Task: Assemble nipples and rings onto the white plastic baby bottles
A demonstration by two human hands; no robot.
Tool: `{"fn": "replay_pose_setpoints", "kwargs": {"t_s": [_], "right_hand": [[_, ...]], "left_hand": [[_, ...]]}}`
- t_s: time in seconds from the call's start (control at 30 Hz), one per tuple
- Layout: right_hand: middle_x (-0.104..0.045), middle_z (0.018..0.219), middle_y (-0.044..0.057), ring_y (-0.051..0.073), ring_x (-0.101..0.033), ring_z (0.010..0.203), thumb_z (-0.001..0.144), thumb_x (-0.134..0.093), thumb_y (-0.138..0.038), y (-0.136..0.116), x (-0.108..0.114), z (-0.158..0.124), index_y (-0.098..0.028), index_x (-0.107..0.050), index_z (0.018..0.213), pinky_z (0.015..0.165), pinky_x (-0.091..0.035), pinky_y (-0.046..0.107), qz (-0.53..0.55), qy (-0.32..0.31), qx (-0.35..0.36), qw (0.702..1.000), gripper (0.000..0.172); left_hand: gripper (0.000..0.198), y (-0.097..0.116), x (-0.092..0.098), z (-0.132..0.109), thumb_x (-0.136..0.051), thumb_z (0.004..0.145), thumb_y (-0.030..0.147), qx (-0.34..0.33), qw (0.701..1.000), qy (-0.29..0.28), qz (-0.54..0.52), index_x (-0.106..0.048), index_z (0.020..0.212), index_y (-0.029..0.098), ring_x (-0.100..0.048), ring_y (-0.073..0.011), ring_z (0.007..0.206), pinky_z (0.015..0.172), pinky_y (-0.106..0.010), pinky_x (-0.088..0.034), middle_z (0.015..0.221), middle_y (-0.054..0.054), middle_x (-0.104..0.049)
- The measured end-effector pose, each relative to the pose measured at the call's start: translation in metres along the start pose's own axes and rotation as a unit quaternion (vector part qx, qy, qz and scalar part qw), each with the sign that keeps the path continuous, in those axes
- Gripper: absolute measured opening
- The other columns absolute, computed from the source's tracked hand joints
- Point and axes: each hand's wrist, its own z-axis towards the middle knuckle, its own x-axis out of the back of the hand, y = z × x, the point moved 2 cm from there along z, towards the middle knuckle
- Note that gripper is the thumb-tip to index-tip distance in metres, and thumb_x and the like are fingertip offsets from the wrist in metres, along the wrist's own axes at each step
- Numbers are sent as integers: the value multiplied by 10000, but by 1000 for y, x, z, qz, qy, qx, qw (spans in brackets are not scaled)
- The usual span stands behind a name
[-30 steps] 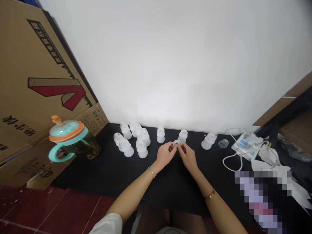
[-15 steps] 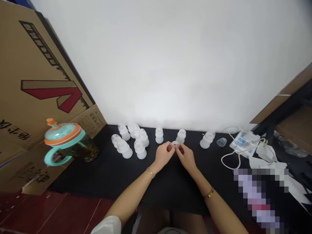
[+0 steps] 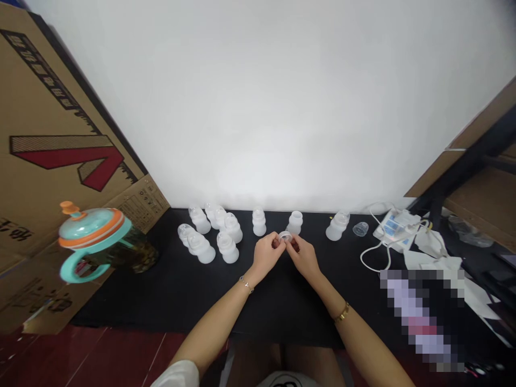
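Both hands are closed in a pinch over the middle of the black table (image 3: 133,301): the left hand (image 3: 266,253) and the right hand (image 3: 304,257) come together and grasp a small clear plastic ring (image 3: 285,236) between them, held just above the table with its rim showing over the fingers. What else they may hold is hidden. Set against the last half second, the grip looks much the same; the main change is in the view, which has swung so that everything sits further left and lower in the frame. Just behind the ring stands a frosted white bottle (image 3: 294,222), with a second frosted bottle (image 3: 258,222) a little to its left. Further left is a loose cluster of similar bottles (image 3: 228,247), some touching. To the right are one more bottle (image 3: 337,226), a small clear cup (image 3: 360,229) and a white corded device (image 3: 393,228), with white paper (image 3: 431,260) beside it. At the far left, a jug with a teal lid (image 3: 94,228) stands near a cardboard sheet (image 3: 60,107), and a white wall (image 3: 258,107) rises behind the table.
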Motion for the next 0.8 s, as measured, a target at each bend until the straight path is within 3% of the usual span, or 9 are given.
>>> {"fn": "replay_pose_setpoints", "kwargs": {"t_s": [0.27, 0.5, 0.63, 0.8], "right_hand": [[-696, 765, 20, 165, -608, 651, 938, -517, -390, -3, 1, 0, -212, -689, 979, 609, -413, 246, -9, 11, 1, 1000, 250], [-633, 695, -9, 142, -565, 625, 928, -557, -354, -3, -1, -1, -208, -637, 811, 600, -371, 233, -36, 7, 1, 999, 203], [-646, 718, -5, 142, -565, 626, 931, -570, -373, -4, -2, -1, -210, -650, 838, 607, -370, 238, -56, 5, -9, 998, 204], [-684, 794, 3, 148, -580, 648, 936, -570, -364, -2, -1, 0, -225, -671, 1045, 626, -392, 244, -62, 11, -1, 998, 203]], "left_hand": [[268, 0, 3, 0, -554, 855, 343, -5, 1000, -2, 0, -487, 642, 194, -427, -97, 550, 565, -236, -288, 578, 63, -477], [301, -1, 5, 1, -538, 869, 338, -21, 999, -6, 43, -452, 618, 194, -405, -100, 542, 569, -247, -267, 569, 59, -448], [288, 0, 6, 1, -536, 881, 318, -35, 996, -7, 78, -461, 631, 196, -434, -105, 555, 573, -249, -268, 592, 51, -487], [261, 1, 7, -1, -554, 891, 326, -53, 989, -1, 138, -507, 667, 201, -465, -112, 578, 575, -249, -273, 616, 45, -512]]}}
